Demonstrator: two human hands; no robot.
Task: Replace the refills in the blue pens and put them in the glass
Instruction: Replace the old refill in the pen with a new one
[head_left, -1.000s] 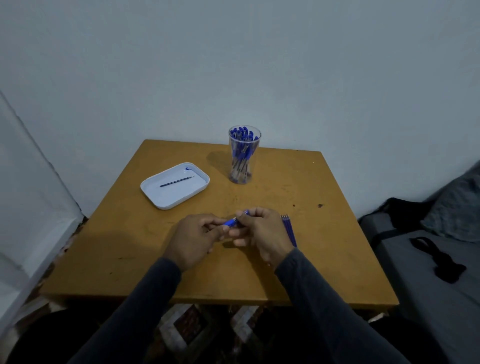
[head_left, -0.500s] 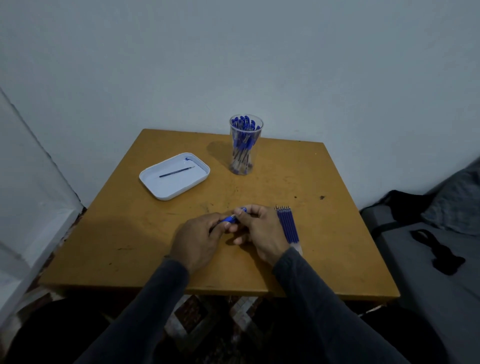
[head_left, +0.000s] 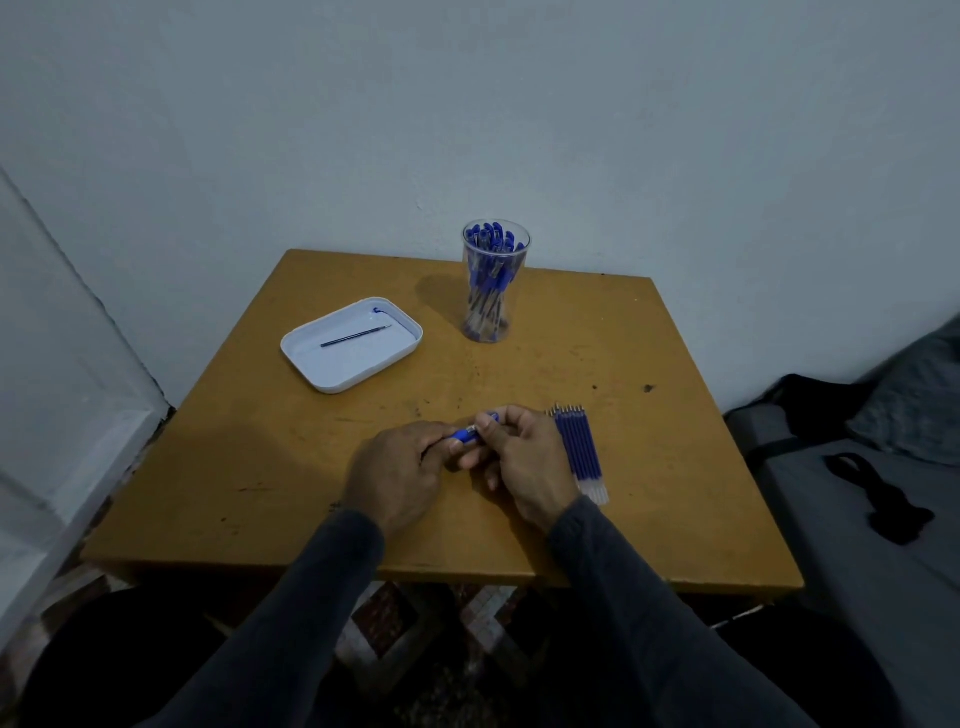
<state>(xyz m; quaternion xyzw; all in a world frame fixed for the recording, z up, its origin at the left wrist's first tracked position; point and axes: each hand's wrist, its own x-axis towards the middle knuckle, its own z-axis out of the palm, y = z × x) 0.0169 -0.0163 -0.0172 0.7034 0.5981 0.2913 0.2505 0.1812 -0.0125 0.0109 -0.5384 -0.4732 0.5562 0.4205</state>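
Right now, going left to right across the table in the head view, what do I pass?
White tray holding one refill → left hand → blue pen held by both hands → right hand → row of refills. The glass of pens stands farther back, above the pen.

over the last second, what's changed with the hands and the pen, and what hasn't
Little has changed. Both hands stay together over the table's near middle, the left hand and right hand still gripping the blue pen between them; nothing was let go or picked up. The camera tilted, so everything sits lower in view. The glass of pens, the white tray with its single refill and the row of refills lie as before.
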